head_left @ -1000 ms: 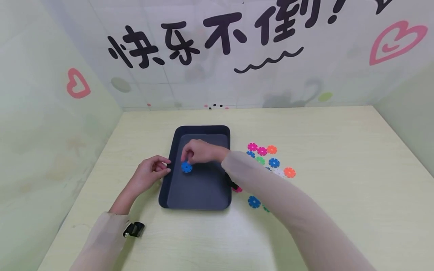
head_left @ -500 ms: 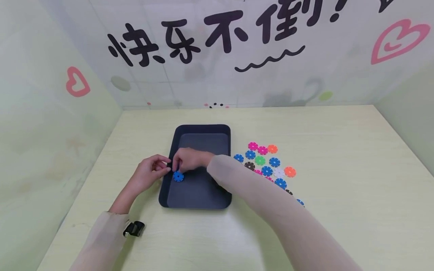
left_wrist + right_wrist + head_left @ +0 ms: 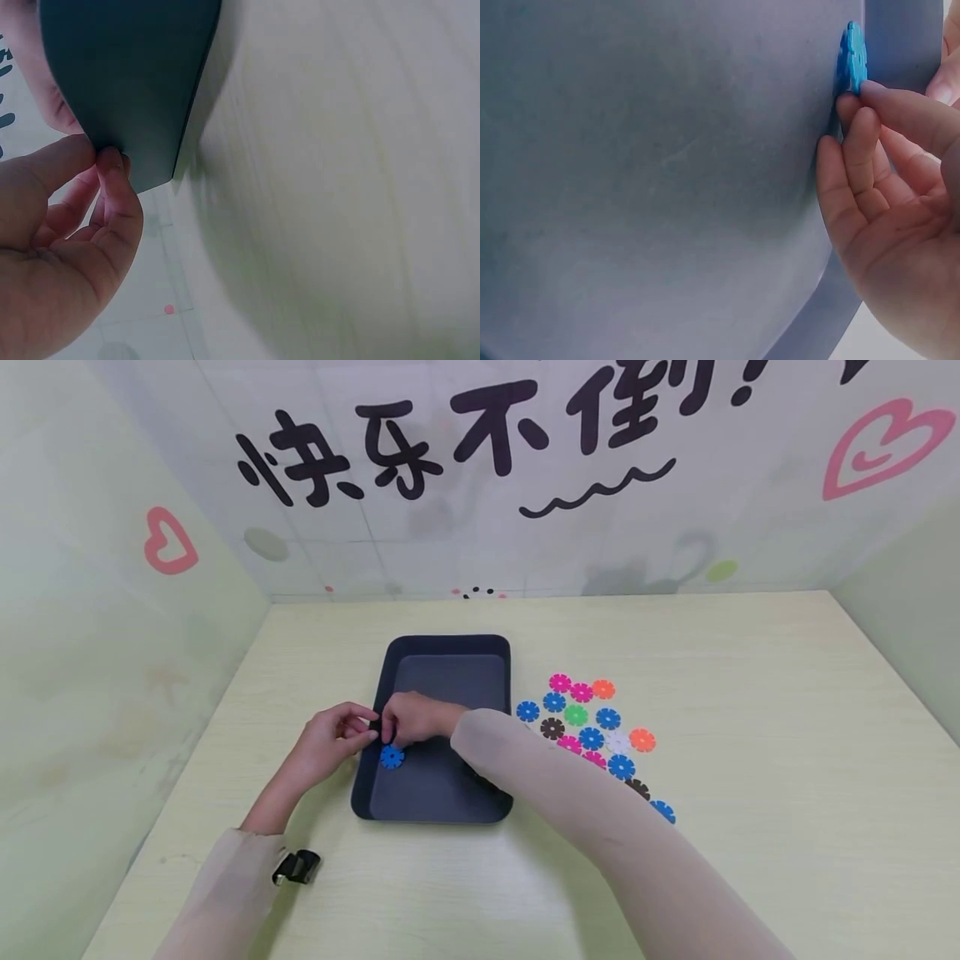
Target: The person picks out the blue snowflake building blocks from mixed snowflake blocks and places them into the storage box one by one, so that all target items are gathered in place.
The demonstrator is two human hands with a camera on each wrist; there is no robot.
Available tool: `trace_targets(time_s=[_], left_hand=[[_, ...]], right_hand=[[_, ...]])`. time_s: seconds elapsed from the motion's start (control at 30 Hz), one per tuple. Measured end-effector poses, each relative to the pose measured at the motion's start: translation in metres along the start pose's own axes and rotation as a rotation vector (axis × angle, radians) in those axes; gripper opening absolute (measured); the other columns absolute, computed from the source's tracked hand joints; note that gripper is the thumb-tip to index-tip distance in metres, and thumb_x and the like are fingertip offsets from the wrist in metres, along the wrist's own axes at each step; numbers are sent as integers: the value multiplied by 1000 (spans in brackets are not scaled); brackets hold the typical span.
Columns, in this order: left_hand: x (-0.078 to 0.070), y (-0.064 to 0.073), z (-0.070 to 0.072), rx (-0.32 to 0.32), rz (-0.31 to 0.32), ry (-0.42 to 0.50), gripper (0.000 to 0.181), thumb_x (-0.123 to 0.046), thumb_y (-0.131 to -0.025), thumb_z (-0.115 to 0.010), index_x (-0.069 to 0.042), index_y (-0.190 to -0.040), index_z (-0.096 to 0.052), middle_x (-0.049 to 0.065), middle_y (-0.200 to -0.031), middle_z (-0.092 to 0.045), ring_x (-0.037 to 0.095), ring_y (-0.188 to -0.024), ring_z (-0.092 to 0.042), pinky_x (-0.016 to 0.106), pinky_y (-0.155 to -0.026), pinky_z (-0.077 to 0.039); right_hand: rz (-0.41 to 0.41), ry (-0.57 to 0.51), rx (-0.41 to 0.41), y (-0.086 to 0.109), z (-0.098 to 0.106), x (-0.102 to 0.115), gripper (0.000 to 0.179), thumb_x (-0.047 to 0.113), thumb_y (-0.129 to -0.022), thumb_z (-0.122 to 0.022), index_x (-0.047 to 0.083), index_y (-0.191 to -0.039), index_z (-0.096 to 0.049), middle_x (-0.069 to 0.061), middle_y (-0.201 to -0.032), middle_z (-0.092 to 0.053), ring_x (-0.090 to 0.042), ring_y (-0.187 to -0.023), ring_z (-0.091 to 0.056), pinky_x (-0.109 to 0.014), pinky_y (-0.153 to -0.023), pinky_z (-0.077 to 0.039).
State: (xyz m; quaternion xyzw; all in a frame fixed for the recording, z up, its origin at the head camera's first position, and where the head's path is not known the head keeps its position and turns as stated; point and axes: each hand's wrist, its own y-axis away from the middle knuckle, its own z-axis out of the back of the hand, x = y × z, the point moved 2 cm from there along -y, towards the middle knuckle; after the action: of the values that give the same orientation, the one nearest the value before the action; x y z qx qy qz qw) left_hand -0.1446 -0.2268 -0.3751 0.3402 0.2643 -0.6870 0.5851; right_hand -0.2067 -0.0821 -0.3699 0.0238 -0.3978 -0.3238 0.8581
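My right hand (image 3: 414,718) is inside a dark rectangular tray (image 3: 442,793), near its left wall. Thumb and fingertip pinch the edge of a blue notched plastic disc (image 3: 392,757), a snowflake-type building piece. In the right wrist view the disc (image 3: 853,56) appears nearly edge-on, close to the tray floor beside the side wall. On the tray's left side, my left hand (image 3: 330,739) pinches the rim. The left wrist view has its thumb and fingertips meeting at the tray's edge (image 3: 127,82).
To the right of the tray, several notched discs lie loose on the pale wooden table (image 3: 750,710), among them a green disc (image 3: 576,715), an orange disc (image 3: 642,741) and a brown disc (image 3: 552,728). My right sleeve (image 3: 585,802) covers part of that group. Printed walls (image 3: 420,552) enclose the table.
My right hand has moved left and toward me with the blue disc, ending close to the tray's left wall. More loose discs show past the sleeve. The left hand stays at the rim.
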Motion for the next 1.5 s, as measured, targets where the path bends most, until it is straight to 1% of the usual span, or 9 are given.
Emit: trace_targets(time_s=[0.23, 0.43, 0.6, 0.77, 0.93, 1.13, 1.23, 1.37, 1.5], left_hand=[[2, -2, -1, -5, -10, 5, 23, -2, -84, -64, 3, -106, -59, 10, -81, -60, 19, -70, -58, 24, -57, -46], [2, -3, -1, -3, -4, 1, 23, -2, -84, -64, 3, -106, -59, 9, -80, -59, 19, -69, -57, 25, -56, -46], [1, -3, -1, -3, -6, -1, 23, -3, -84, -64, 3, -106, -59, 9, -80, -59, 19, -68, -57, 25, -54, -45], [1, -3, -1, 0, -5, -1, 24, -2, -84, -64, 4, -107, -59, 10, -80, -59, 20, -68, -56, 24, -54, -45], [1, -3, -1, 2, 2, 4, 25, -3, -85, -64, 4, -108, -59, 10, -81, -60, 20, -68, -56, 24, -55, -45], [2, -2, -1, -1, 0, -1, 24, -4, -85, -65, 4, -107, -59, 9, -80, -60, 20, -68, -55, 25, -54, -44], [3, -1, -1, 0, -1, -4, 24, -4, -85, -64, 4, -107, -59, 9, -80, -60, 20, -68, -55, 25, -54, -44], [3, -1, -1, 0, 4, 3, 24, -5, -85, -64, 4, -108, -59, 9, -81, -60, 20, -69, -55, 25, -55, -45], [2, 0, -1, 4, 8, 10, 25, -5, -85, -64, 3, -108, -59, 10, -82, -59, 20, -69, -55, 25, -56, -45]], right_hand=[[-13, -7, -6, 1, 0, -1, 12, 5, -80, -69, 4, -92, -70, -1, -83, -65, -10, -73, -56, -15, -65, -44], [-13, -29, -24, 4, 6, -2, 10, 6, -81, -69, 4, -91, -69, 0, -78, -64, -10, -66, -56, -16, -62, -44], [24, -28, -31, 11, 17, -2, 8, 6, -82, -67, 4, -91, -68, -1, -77, -63, -11, -67, -55, -18, -63, -44], [71, -18, -53, 23, 33, -1, 9, 7, -84, -65, 4, -92, -68, -1, -83, -63, -11, -71, -56, -18, -66, -44], [93, -12, -80, 42, 47, -5, 13, 8, -86, -63, 3, -97, -67, -2, -88, -63, -12, -75, -58, -20, -69, -45], [63, 6, -120, 71, 62, -18, 16, 11, -87, -63, 3, -100, -66, -1, -88, -63, -11, -76, -59, -23, -72, -46], [38, 5, -142, 87, 67, -28, 16, 12, -87, -63, 3, -101, -66, -1, -91, -63, -11, -78, -59, -25, -73, -47], [-9, -21, -174, 111, 74, -45, 16, 11, -87, -63, 3, -102, -65, -2, -93, -63, -12, -81, -59, -27, -75, -48], [-39, -40, -218, 137, 77, -65, 16, 10, -87, -62, 2, -100, -66, -3, -89, -63, -17, -79, -58, -29, -72, -49]])
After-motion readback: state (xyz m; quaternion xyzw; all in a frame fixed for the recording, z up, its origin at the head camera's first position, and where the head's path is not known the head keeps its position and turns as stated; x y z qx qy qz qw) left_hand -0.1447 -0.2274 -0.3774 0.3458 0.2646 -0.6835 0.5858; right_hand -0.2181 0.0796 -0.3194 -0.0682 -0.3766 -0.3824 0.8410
